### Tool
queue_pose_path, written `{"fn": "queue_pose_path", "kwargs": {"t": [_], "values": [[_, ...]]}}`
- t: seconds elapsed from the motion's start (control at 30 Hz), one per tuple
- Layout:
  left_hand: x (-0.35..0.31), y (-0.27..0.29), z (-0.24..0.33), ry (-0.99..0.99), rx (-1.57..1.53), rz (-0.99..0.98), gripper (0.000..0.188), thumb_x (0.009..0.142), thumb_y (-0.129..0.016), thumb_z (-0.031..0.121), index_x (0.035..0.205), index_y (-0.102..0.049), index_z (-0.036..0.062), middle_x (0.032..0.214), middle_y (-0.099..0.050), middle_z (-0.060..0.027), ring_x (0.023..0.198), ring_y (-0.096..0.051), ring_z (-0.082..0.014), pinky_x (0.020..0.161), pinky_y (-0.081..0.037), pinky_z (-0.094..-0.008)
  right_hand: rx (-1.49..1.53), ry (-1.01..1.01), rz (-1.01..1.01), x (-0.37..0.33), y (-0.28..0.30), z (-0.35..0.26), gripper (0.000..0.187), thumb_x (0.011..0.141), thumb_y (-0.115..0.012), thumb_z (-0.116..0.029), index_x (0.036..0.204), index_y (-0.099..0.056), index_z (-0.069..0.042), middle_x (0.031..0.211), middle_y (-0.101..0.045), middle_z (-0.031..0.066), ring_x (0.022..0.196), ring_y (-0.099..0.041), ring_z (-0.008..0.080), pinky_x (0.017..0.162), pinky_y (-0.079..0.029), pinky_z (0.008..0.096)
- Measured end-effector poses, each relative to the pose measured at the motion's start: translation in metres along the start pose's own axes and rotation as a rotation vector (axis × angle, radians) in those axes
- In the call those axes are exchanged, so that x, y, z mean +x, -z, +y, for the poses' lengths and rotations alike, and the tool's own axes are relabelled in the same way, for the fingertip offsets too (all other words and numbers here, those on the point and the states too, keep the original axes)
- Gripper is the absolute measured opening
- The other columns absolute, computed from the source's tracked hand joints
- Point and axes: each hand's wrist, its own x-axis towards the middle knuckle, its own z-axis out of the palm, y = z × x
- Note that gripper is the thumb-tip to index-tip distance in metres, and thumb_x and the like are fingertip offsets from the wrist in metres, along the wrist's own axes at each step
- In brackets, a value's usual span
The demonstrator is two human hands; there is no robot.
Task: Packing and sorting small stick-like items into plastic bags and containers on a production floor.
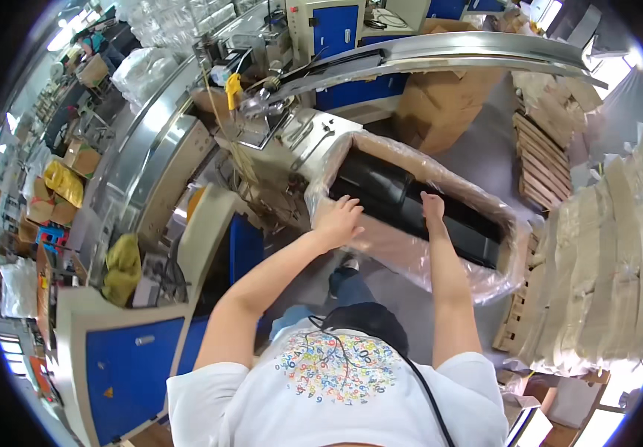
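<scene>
A long cardboard box (403,249) lined with clear plastic stands in front of me. Glossy black long panels (374,179) lie inside it, running from its far left end to its near right end. My left hand (340,222) is over the box's near edge at the left, palm down, fingers stretched and apart, with nothing in them. Above the black panels, around the middle of the box, is my right hand (433,206). Its fingers are curled together, and what they hold, if anything, is too small or hidden to make out.
A metal rail (441,54) arches across the far side. Left stand beige machine cabinets with blue doors (139,372). A yellow-handled tool (233,89) and a white bench (306,145) with hand tools are beyond the box. Stacked cardboard (597,261) and wooden pallets (541,160) line the right.
</scene>
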Motion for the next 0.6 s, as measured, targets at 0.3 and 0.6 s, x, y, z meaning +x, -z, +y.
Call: {"fn": "queue_pose_path", "kwargs": {"t": [0.3,0.6], "values": [[0.1,-0.057,-0.078,0.049,0.105,-0.226,0.069,0.077,-0.059,0.04,0.131,-0.034,0.0043,0.14,-0.025,-0.0148,0.13,-0.019,-0.0365,0.102,-0.025,-0.0473,-0.394,-0.236,0.026,0.032,-0.05,-0.075,0.077,0.079,-0.043,-0.063,0.114,-0.052,0.005,0.119,-0.047,0.0225,0.108,-0.046,0.0377,0.093,-0.038,0.0436],[0.1,-0.064,-0.108,-0.055,0.049,-0.345,0.074,0.077,-0.057,0.046,0.133,-0.032,0.0039,0.141,-0.022,-0.0156,0.13,-0.014,-0.0416,0.106,-0.015,-0.0482,-0.051,-0.071,0.258,0.023,-0.082,-0.099,0.065,0.071,-0.067,-0.047,0.112,-0.049,0.0,0.108,-0.055,0.0213,0.103,-0.051,0.0369,0.088,-0.041,0.0397]]}}
